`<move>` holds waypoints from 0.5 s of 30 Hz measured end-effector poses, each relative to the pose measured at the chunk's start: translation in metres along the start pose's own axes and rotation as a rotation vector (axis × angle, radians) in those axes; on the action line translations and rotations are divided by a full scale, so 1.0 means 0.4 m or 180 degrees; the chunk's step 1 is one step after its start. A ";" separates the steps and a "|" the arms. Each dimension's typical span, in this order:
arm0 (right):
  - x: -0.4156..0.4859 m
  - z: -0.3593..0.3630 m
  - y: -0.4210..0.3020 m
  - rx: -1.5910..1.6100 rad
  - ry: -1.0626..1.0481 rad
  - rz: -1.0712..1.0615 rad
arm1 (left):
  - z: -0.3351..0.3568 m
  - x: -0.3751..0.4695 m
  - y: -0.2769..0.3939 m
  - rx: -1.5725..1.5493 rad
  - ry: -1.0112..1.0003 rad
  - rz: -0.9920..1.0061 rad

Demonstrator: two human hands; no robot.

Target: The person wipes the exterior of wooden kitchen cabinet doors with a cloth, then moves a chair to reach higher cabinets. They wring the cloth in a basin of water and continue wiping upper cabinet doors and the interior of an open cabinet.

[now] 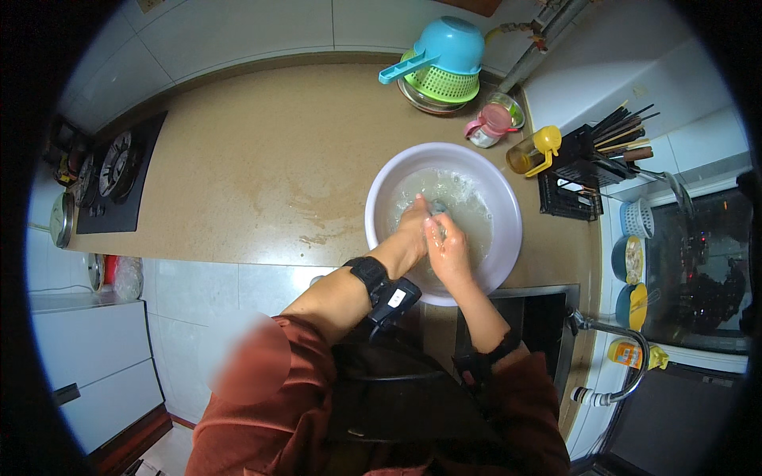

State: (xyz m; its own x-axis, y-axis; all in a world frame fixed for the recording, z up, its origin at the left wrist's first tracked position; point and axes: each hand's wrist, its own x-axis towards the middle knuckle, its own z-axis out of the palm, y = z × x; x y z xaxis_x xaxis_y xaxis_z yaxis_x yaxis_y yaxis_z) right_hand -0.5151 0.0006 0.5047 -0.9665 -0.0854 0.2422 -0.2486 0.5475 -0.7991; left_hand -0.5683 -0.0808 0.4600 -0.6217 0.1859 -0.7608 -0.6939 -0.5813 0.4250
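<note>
A pale lilac plastic basin (376,172) of cloudy, sudsy water (476,223) stands on the countertop near its front edge. My left hand (412,225) reaches into the basin, its fingers at the water. Beside it, almost touching, is my right hand (449,247), wet and with its fingers curled. A small grey-blue item (439,207) shows just beyond the fingers of both hands, mostly hidden. Which hand has hold of it, if either, I cannot tell.
A blue dipper (449,44) rests on a green colander (443,83) at the back. Right of the basin stand a pink-lidded jar (493,122), a yellow-topped oil bottle (533,152) and a black chopstick rack (571,163). A sink (539,330) with a faucet (637,351) lies front right; a gas stove (119,172) far left.
</note>
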 end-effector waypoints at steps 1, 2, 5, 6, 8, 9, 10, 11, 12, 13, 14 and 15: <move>0.008 0.006 0.013 -0.0070 0.0131 0.0114 | 0.006 0.000 -0.006 0.0013 0.0069 0.0028; 0.017 0.010 0.027 -0.0140 0.0242 0.0199 | 0.018 -0.001 -0.014 -0.0010 0.0146 0.0152; 0.046 0.005 0.076 -0.0180 0.0240 0.0510 | 0.049 -0.015 -0.011 0.0574 0.0710 0.0539; 0.054 0.000 0.094 -0.0205 0.0206 0.0491 | 0.034 -0.032 -0.004 0.0915 0.0586 0.0319; 0.065 -0.028 0.138 -0.0340 0.0002 0.0853 | 0.022 -0.051 0.032 0.0887 0.0041 0.0182; 0.060 -0.058 0.161 -0.1036 -0.0095 0.1137 | 0.013 -0.059 0.056 0.0863 -0.0206 0.0185; 0.057 -0.077 0.183 -0.1332 -0.0172 0.1319 | -0.008 -0.071 0.076 0.0997 -0.0400 0.0335; 0.048 -0.090 0.202 -0.1639 -0.0089 0.1407 | -0.018 -0.076 0.090 0.0963 -0.0250 0.0233; 0.032 -0.089 0.215 -0.1799 -0.0606 0.1177 | -0.027 -0.078 0.101 0.0904 -0.0114 0.0167; 0.019 -0.091 0.225 -0.1978 -0.1001 0.0992 | -0.033 -0.078 0.104 0.0829 -0.0040 0.0173; 0.011 -0.080 0.231 -0.2327 -0.1377 0.0953 | -0.042 -0.080 0.100 0.0804 -0.0205 0.0161; 0.003 -0.073 0.231 -0.2154 -0.1708 0.1133 | -0.043 -0.077 0.090 0.0864 -0.0191 0.0084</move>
State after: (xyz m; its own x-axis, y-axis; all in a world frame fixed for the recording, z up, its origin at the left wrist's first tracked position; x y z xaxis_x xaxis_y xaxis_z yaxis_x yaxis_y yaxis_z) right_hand -0.5373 0.0753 0.4474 -0.9209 -0.1002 -0.3767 -0.0049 0.9693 -0.2459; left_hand -0.5678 -0.1209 0.4904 -0.6558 0.2249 -0.7207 -0.7440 -0.3546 0.5663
